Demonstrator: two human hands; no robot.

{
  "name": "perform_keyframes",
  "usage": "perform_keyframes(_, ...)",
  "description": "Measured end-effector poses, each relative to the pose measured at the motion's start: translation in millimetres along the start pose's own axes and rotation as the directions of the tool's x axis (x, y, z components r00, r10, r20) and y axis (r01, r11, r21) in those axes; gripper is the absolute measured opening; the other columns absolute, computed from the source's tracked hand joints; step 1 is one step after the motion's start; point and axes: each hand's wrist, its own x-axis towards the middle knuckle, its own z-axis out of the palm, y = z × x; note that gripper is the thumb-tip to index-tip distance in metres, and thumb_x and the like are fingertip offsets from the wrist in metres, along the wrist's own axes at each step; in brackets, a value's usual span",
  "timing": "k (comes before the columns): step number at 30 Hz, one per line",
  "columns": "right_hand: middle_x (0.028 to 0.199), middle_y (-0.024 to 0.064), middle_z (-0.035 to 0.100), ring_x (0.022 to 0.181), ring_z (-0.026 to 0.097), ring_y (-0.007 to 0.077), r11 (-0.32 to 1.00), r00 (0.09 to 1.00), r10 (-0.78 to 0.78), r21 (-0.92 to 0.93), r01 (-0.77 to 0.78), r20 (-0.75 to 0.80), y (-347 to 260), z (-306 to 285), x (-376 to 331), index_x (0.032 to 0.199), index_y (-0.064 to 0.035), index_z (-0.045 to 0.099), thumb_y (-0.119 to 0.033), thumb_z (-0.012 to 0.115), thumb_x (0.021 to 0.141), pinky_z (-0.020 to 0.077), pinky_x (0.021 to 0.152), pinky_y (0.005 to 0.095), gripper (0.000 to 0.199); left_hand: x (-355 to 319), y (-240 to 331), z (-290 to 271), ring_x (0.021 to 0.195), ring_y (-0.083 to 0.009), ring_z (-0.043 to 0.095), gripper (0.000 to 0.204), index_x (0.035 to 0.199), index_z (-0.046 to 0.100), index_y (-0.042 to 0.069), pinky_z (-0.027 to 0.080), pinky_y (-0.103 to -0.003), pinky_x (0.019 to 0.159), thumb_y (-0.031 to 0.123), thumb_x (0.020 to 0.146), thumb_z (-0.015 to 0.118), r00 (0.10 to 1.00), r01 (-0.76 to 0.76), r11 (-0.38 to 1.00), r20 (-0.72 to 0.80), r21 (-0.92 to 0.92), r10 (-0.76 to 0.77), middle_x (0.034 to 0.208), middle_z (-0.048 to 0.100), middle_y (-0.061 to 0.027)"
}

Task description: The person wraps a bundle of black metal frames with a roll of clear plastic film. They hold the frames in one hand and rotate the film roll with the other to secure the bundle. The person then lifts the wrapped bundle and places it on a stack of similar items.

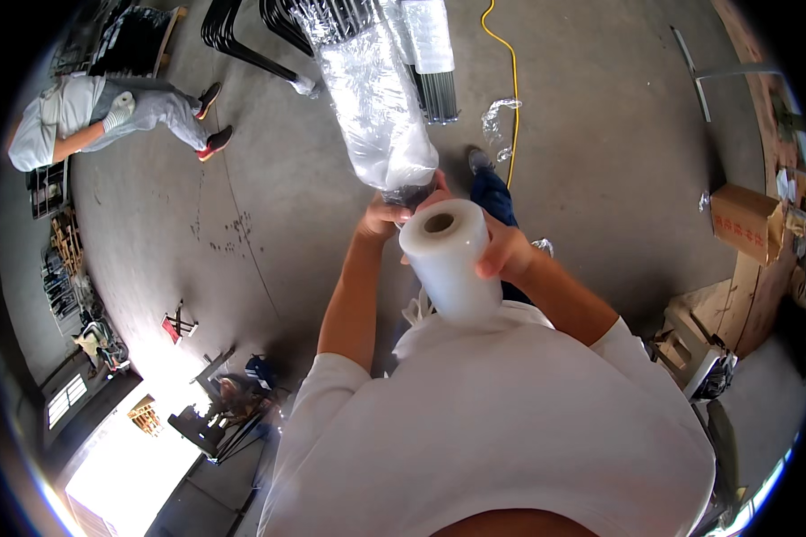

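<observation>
My right hand grips a thick white roll of stretch film, held upright in front of my chest with its hollow core facing up. My left hand is closed around the near end of a long bundle of dark metal rods, which is wound in clear plastic film and reaches away toward the top of the view. The roll sits right beside the bundle's near end, and the two hands are nearly touching.
Another person crouches on the concrete floor at upper left, holding a small roll. A yellow cable runs across the floor. A brown cardboard box and wooden boards stand at right. Black metal frames lie at top.
</observation>
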Motion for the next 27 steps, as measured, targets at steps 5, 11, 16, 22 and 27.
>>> perform_keyframes(5,0.108,0.0163,0.049,0.097,0.053,0.0255,0.960,0.995,-0.008,0.280,-0.021,0.103,43,44,-12,0.115,-0.0016,0.035,-0.026,0.080,0.046,0.0419,0.081,0.0360,0.087,-36,9,17,0.087,-0.0212,0.052,0.074,0.106,0.047,0.000,0.042,-0.031,0.077,0.032,0.043,0.069,0.978,0.062,0.998,-0.201,0.022,-0.056,0.090,0.054,-0.0126)
perform_keyframes(11,0.112,0.0105,0.043,0.101,0.047,0.0203,0.886,0.622,-0.362,0.050,0.460,0.694,6,127,25,0.116,0.0005,0.039,-0.029,0.084,0.035,0.0388,0.081,0.0296,0.098,1,-1,12,0.091,-0.0236,0.054,0.064,0.113,0.046,0.001,0.045,-0.035,0.080,0.020,0.054,0.063,0.971,0.054,0.995,-0.236,0.086,-0.032,0.095,0.055,-0.0141)
perform_keyframes(16,0.117,0.0119,0.045,0.100,0.049,0.0205,0.894,0.911,-0.409,0.174,0.413,-0.057,3,44,-11,0.130,-0.0011,0.027,-0.033,0.066,0.043,0.0392,0.085,0.0282,0.100,-1,-3,-17,0.092,-0.0215,0.057,0.050,0.106,0.053,-0.002,0.044,-0.032,0.083,0.010,0.060,0.068,0.981,0.033,0.999,-0.189,0.016,-0.030,0.098,0.060,-0.0093)
perform_keyframes(22,0.112,0.0128,0.050,0.099,0.051,0.0238,0.916,0.797,-0.399,-0.153,0.371,-0.453,65,-5,8,0.135,-0.0047,0.023,-0.030,0.059,0.050,0.0414,0.086,0.0340,0.096,9,-9,-3,0.082,-0.0159,0.057,0.044,0.104,0.052,-0.001,0.046,-0.029,0.074,0.011,0.064,0.067,0.962,-0.065,0.998,-0.268,-0.023,0.057,0.091,0.059,-0.0056)
perform_keyframes(27,0.105,0.0147,0.057,0.094,0.056,0.0257,0.973,0.900,-0.084,0.159,0.167,-0.428,81,-20,-1,0.121,0.0028,0.042,-0.026,0.062,0.060,0.0432,0.084,0.0371,0.070,2,-19,-25,0.084,-0.0144,0.053,0.051,0.117,0.040,0.007,0.047,-0.030,0.074,0.009,0.071,0.062,0.866,-0.142,0.984,-0.468,0.107,0.176,0.098,0.052,-0.0042)
